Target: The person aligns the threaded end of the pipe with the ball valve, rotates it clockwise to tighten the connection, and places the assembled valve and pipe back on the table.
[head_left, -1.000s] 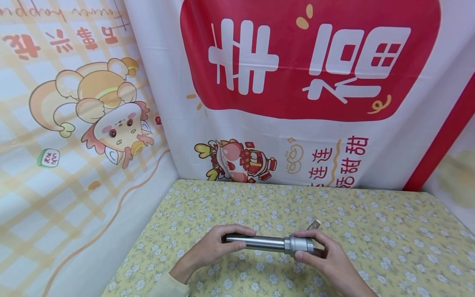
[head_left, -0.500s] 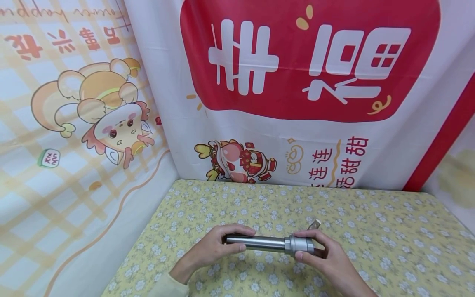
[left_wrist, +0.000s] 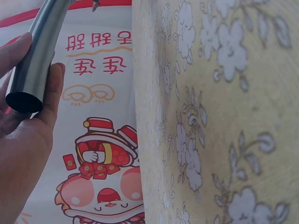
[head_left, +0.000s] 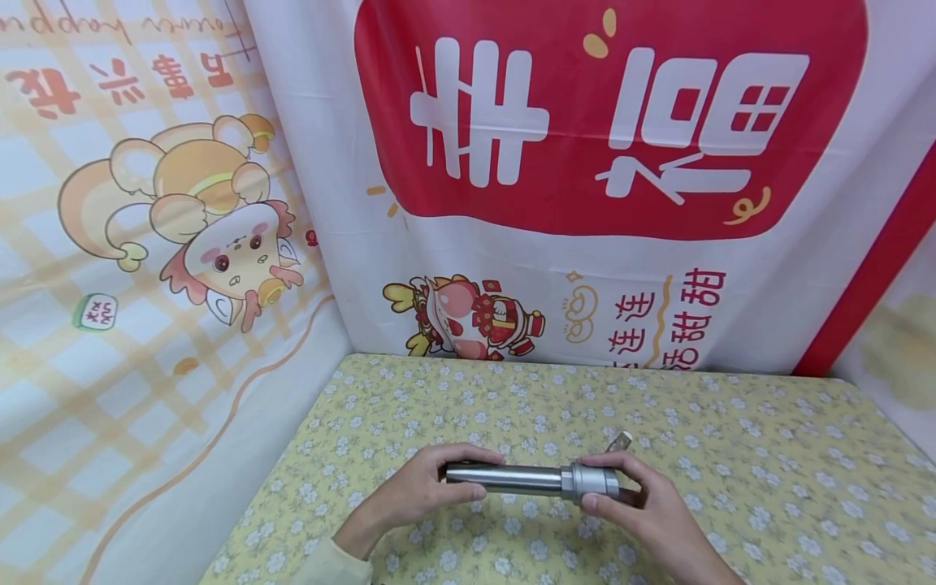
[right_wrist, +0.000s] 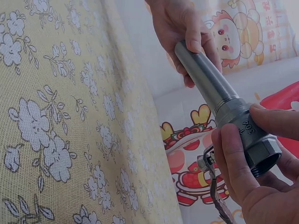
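Note:
A smooth steel pipe (head_left: 522, 479) lies level across both hands above the table, joined at its right end to a steel ball valve (head_left: 592, 481). My left hand (head_left: 418, 487) grips the pipe's free end between thumb and fingers. In the left wrist view, the pipe's open end (left_wrist: 24, 101) faces the palm. Around the valve body curl the thumb and fingers of my right hand (head_left: 651, 508). The right wrist view shows "304" marked on the valve (right_wrist: 250, 128), a little thread at the joint, and the lever handle (right_wrist: 216, 191) sticking out sideways.
Under the hands is a table with a yellow flowered cloth (head_left: 439, 406). Hanging cloths stand close around it: a white and red one (head_left: 497, 219) at the back, a checked cartoon one (head_left: 219, 390) on the left.

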The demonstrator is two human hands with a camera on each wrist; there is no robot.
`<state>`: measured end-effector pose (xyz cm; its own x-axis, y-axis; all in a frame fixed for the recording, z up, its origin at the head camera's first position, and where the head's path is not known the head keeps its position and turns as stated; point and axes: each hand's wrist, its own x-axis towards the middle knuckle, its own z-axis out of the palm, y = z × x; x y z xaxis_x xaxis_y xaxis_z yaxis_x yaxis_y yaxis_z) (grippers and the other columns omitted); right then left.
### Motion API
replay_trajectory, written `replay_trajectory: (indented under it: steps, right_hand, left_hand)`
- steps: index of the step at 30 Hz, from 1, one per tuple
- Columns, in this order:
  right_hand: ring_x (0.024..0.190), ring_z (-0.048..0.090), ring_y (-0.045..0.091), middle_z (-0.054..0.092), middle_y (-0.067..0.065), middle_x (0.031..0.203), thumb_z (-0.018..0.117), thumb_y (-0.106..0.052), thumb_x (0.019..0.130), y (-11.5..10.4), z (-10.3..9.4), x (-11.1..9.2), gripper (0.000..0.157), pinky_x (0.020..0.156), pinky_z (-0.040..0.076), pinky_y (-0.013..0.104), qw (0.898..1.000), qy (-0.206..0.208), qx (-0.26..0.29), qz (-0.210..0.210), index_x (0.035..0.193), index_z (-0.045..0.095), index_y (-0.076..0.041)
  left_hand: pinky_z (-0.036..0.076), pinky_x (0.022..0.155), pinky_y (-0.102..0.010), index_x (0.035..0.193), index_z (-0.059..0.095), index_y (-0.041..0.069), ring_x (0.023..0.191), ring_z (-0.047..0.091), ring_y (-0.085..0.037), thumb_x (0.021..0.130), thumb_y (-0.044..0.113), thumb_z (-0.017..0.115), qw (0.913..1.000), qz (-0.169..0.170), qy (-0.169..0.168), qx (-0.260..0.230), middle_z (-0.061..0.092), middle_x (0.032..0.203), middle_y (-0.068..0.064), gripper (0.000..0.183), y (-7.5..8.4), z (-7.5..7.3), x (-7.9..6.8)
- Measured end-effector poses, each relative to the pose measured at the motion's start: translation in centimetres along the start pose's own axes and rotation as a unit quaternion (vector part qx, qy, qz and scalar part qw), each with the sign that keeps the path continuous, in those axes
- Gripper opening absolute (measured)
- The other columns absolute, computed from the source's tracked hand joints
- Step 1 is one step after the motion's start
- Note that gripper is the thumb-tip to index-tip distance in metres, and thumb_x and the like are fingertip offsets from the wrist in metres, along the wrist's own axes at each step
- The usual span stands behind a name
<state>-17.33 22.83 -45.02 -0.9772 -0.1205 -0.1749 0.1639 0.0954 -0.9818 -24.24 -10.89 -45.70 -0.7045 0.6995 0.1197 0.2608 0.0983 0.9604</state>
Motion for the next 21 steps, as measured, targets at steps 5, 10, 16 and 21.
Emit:
replay_trajectory:
  steps: [5, 10, 16, 21]
  right_hand:
    - [0.113, 0.077, 0.033, 0.051, 0.025, 0.156, 0.086, -0.021, 0.097, -0.12, 0.02, -0.09, 0.059, 0.097, 0.065, 0.05, 1.0, -0.001, -0.001, -0.001, 0.148, 0.062, -0.006]
    - [0.113, 0.077, 0.032, 0.051, 0.025, 0.156, 0.086, -0.02, 0.097, -0.14, 0.03, -0.13, 0.059, 0.097, 0.065, 0.05, 1.0, -0.001, 0.001, 0.0, 0.148, 0.062, -0.006]
    - [0.112, 0.077, 0.031, 0.05, 0.025, 0.155, 0.086, -0.021, 0.096, -0.11, 0.12, -0.08, 0.058, 0.097, 0.065, 0.05, 1.0, 0.004, 0.002, -0.001, 0.147, 0.062, -0.006]
    - [0.111, 0.077, 0.031, 0.051, 0.025, 0.155, 0.087, -0.02, 0.096, -0.16, 0.22, -0.15, 0.058, 0.097, 0.065, 0.05, 1.0, 0.008, 0.001, 0.0, 0.146, 0.062, -0.006]
  left_hand:
    - [0.061, 0.098, -0.029, 0.147, 0.069, 0.015, 0.12, 0.072, -0.017, 0.107, 0.018, 0.072, 1.0, 0.006, -0.004, 0.001, 0.07, 0.146, -0.012, 0.04, 0.0, -0.1, 0.04]
    - [0.061, 0.099, -0.029, 0.148, 0.068, 0.016, 0.122, 0.072, -0.017, 0.108, 0.018, 0.071, 1.0, 0.004, -0.003, -0.001, 0.069, 0.146, -0.012, 0.041, -0.19, -0.08, 0.11]
    - [0.061, 0.095, -0.029, 0.15, 0.067, 0.019, 0.115, 0.071, -0.017, 0.108, 0.021, 0.071, 1.0, -0.005, -0.001, 0.006, 0.065, 0.15, -0.015, 0.042, -0.24, -0.1, 0.1]
    - [0.061, 0.096, -0.029, 0.15, 0.067, 0.02, 0.116, 0.071, -0.017, 0.108, 0.022, 0.072, 0.9998, -0.014, 0.0, 0.014, 0.066, 0.15, -0.012, 0.042, -0.35, -0.13, 0.08]
